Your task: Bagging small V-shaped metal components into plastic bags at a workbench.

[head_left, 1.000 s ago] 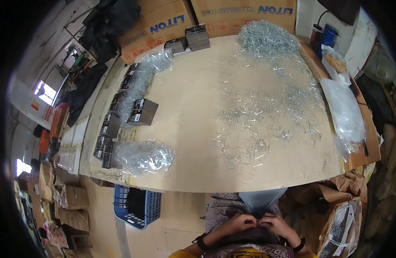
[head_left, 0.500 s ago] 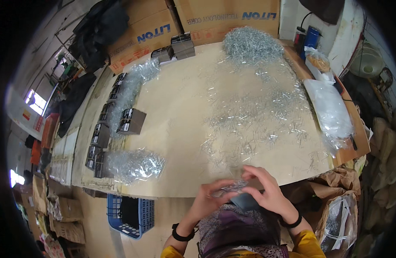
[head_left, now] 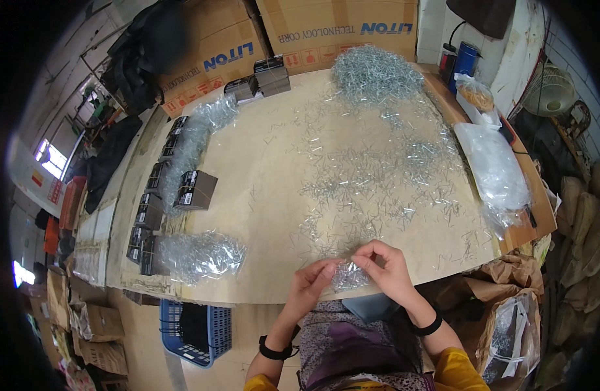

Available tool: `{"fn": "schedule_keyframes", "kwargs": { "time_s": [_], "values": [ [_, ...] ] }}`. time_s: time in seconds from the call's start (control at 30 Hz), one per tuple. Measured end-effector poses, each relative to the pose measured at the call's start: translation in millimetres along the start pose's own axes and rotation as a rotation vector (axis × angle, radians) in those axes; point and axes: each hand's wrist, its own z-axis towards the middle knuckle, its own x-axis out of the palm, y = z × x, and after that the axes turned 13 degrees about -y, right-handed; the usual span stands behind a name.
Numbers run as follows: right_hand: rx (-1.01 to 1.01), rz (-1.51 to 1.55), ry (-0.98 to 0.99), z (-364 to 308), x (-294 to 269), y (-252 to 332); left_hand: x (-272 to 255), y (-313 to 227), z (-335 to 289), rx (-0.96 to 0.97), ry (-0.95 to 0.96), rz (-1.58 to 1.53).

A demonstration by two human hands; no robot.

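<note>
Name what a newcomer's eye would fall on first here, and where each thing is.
Probably the tangled heap of silvery pieces at the far edge of the pale table, right of centre, with loose pieces scattered nearer. Next, the left hand and right hand at the near edge, holding a small clear bag between their fingers. Large brown cartons stand behind the table.

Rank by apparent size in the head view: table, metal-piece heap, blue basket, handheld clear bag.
1. Table
2. Metal-piece heap and blue basket: too alike to rank
3. Clear bag, clearly smallest
</note>
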Motion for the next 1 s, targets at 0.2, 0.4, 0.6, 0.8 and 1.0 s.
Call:
{"fn": "schedule_keyframes", "kwargs": {
  "time_s": [0.2, 0.4, 0.6, 0.8, 1.0],
  "values": [
    [0.102, 0.124, -0.025, 5, -1, 5, -4, -6, 5, -0.179, -0.049, -0.263],
    [-0.089, 0.036, 0.021, 6, 2, 6, 3, -16, 1, 0.035, -0.044, 0.15],
    [-0.091, 0.151, -0.256, -3, -4, 14, -21, -21, 11, 0.491, -0.191, 0.28],
    [-0.097, -0.124, -0.595, -6, -129, -13, -138, -78, 98, 0.451, -0.697, 0.659],
    [-0.243, -0.45, -0.848, 21, -244, -54, -235, -68, 156, 0.592, -0.978, 1.107]
  ]
}}
